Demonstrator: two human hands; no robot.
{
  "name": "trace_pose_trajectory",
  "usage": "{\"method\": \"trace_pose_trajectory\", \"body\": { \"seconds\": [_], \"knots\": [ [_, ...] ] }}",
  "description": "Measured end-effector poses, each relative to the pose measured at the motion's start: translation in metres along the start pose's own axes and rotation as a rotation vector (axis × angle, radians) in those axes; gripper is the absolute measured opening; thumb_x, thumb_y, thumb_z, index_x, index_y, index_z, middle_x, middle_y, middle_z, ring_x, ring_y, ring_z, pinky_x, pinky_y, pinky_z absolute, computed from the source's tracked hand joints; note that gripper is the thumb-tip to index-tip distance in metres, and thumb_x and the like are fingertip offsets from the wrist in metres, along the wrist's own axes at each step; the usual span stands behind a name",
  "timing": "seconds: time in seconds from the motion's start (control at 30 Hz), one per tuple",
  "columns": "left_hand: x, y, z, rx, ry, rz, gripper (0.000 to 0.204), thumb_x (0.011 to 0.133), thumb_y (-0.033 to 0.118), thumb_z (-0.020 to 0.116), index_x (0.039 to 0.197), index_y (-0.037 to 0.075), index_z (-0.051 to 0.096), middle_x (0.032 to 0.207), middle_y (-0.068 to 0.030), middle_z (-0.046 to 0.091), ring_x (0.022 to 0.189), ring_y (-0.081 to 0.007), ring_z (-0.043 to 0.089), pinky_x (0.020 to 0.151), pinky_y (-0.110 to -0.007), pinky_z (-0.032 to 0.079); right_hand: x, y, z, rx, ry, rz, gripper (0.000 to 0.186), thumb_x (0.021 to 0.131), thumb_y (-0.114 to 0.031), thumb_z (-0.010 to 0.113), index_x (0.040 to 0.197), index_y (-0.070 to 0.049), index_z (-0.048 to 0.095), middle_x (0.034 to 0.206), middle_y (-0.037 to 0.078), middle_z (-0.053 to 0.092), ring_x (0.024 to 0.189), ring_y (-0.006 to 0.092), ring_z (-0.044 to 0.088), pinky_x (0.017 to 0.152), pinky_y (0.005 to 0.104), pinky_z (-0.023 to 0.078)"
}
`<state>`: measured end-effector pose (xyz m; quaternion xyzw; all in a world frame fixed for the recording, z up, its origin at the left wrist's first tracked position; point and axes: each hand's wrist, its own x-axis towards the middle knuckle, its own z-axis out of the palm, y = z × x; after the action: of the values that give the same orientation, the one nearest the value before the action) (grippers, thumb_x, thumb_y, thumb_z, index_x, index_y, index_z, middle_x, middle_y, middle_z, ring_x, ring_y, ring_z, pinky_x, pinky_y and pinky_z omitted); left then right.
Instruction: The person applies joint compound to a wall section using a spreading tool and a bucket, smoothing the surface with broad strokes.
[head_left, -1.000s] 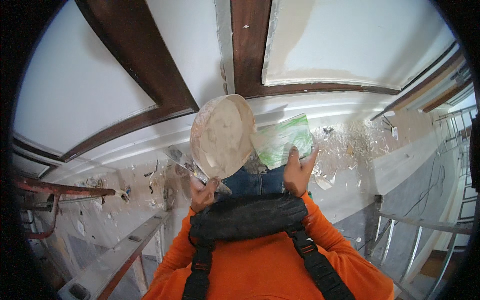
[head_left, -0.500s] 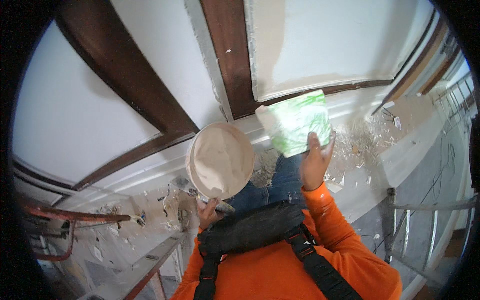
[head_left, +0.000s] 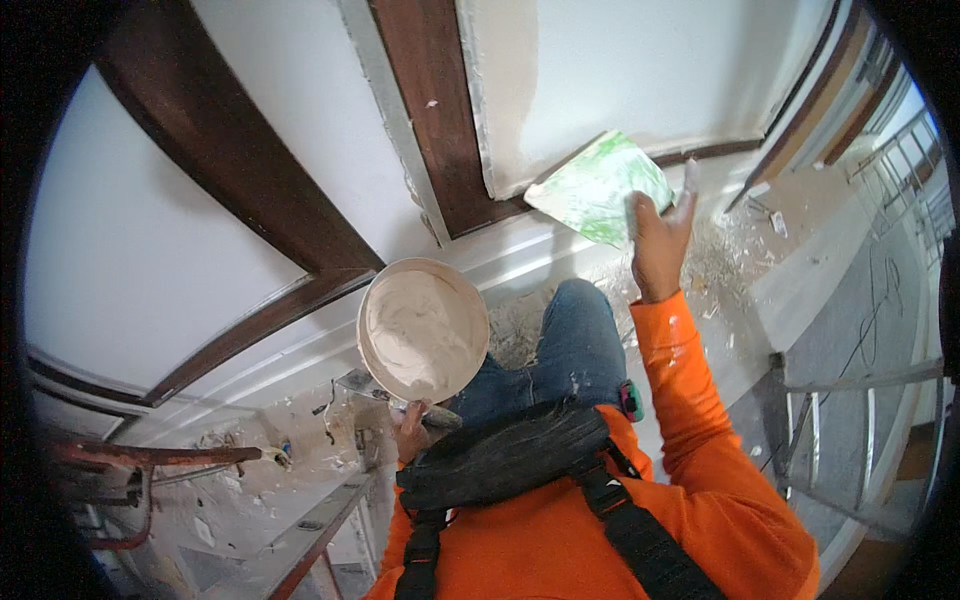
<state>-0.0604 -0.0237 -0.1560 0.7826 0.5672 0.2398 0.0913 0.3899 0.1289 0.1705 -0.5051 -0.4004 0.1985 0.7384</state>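
Note:
My right hand (head_left: 662,240) grips a flat, square green spreader (head_left: 600,188) smeared with white filler. The spreader is out in front of me, close to the foot of the white wall panel (head_left: 640,70); I cannot tell whether it touches. In that hand the thumb presses on the spreader's face and a finger points away. My left hand (head_left: 411,432) is closed at the near side of a round bucket (head_left: 484,325) of pale pinkish filler (head_left: 420,325). A handled tool (head_left: 440,417) with a flat metal blade lies in that hand, partly hidden by the bucket.
Dark brown wooden trim (head_left: 425,110) frames the panels, above a white skirting (head_left: 520,255). Debris (head_left: 725,270) litters the floor along the wall. A metal ladder or trestle (head_left: 860,380) stands to my right. To my left are another metal frame (head_left: 320,525) and a reddish bar (head_left: 170,455).
My right hand has moved farther out toward the wall with the spreader, which has turned. My left hand still holds the bucket's near side. More of my bent knee shows.

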Motion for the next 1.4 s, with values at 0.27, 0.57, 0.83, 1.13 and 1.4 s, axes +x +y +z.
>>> {"method": "trace_pose_trajectory", "body": {
  "seconds": [0.27,0.57,0.83,1.13,1.4],
  "knots": [
    [0.022,0.037,-0.048,-0.094,0.135,0.067,0.05,0.078,0.03,0.077,0.121,0.006,0.065,0.112,-0.0078,0.07,0.098,-0.027,0.069,0.084,-0.039,0.051,-0.018,-0.062,-0.045,0.909,-0.446,0.51,0.075,0.093,-0.023,0.066,0.154,-0.001,0.028,0.148,0.021,0.044,0.135,0.0281,0.049,0.098,0.0356,0.053],
    [0.07,0.08,-0.102,-0.233,0.021,0.012,0.025,0.093,0.005,0.057,0.117,0.002,0.063,0.108,-0.0153,0.072,0.096,-0.0301,0.072,0.082,-0.038,0.057,-0.018,-0.091,-0.08,0.136,-0.073,0.014,0.05,0.099,-0.019,0.059,0.144,-0.001,0.045,0.125,0.021,0.064,0.103,0.0285,0.069,0.063,0.0291,0.059],
    [0.017,-0.003,-0.013,-0.903,0.046,-0.473,0.029,0.1,0.017,0.049,0.117,-0.003,0.061,0.117,-0.0232,0.066,0.106,-0.035,0.066,0.093,-0.042,0.051,0.034,-0.066,-0.113,-0.61,-0.079,-0.414,0.033,0.102,-0.021,0.056,0.122,0.005,0.06,0.117,0.019,0.066,0.102,0.0305,0.064,0.09,0.0359,0.049],
    [0.015,-0.008,0.034,-0.602,0.355,-0.299,0.055,0.065,0.039,0.09,0.098,0.006,0.062,0.088,-0.0152,0.069,0.077,-0.037,0.07,0.069,-0.046,0.055,0.065,-0.082,-0.108,0.192,-0.012,-0.202,0.034,0.1,-0.022,0.063,0.116,0.008,0.062,0.115,0.015,0.066,0.101,0.0189,0.063,0.087,0.0286,0.049],
    [0.057,0.122,-0.061,-0.235,0.336,-0.109,0.04,0.073,0.019,0.087,0.096,0.006,0.057,0.087,-0.0163,0.071,0.078,-0.0352,0.072,0.066,-0.042,0.056,0.108,-0.161,-0.052,-0.717,-0.947,-0.476,0.031,0.092,-0.014,0.068,0.119,0.001,0.063,0.105,0.015,0.072,0.094,0.0242,0.07,0.083,0.0333,0.054]
  ]
}}
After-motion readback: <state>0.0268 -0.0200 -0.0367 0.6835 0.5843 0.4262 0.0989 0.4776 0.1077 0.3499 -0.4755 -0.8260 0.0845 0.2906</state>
